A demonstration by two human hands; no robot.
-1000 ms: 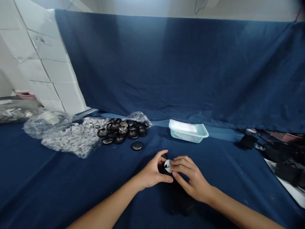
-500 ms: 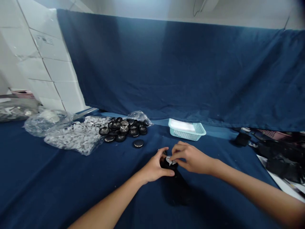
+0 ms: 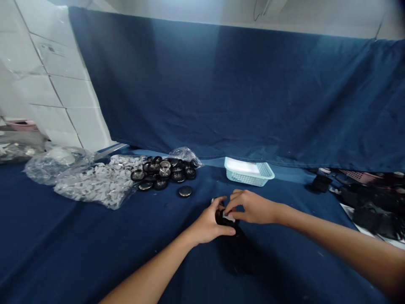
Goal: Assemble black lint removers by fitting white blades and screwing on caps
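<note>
Left hand [image 3: 207, 224] curled round a black part [image 3: 225, 222], thumb on near side, fingers on far side. Right hand [image 3: 255, 207] pinched at the grey piece [image 3: 228, 216] on top of the part; exact fingertip contact partly hidden. Both over the table [image 3: 126, 257], close together. Lone disc [image 3: 185, 191] just beyond, to the left; heaped discs [image 3: 165, 172] behind it, next to a clear bag [image 3: 98, 183] of grey bits. Basket [image 3: 247, 179] beyond right hand.

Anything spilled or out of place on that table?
One round black piece lies apart from the heap of similar pieces, toward the left hand, so it looks like a stray. No clear damage shows.
</note>
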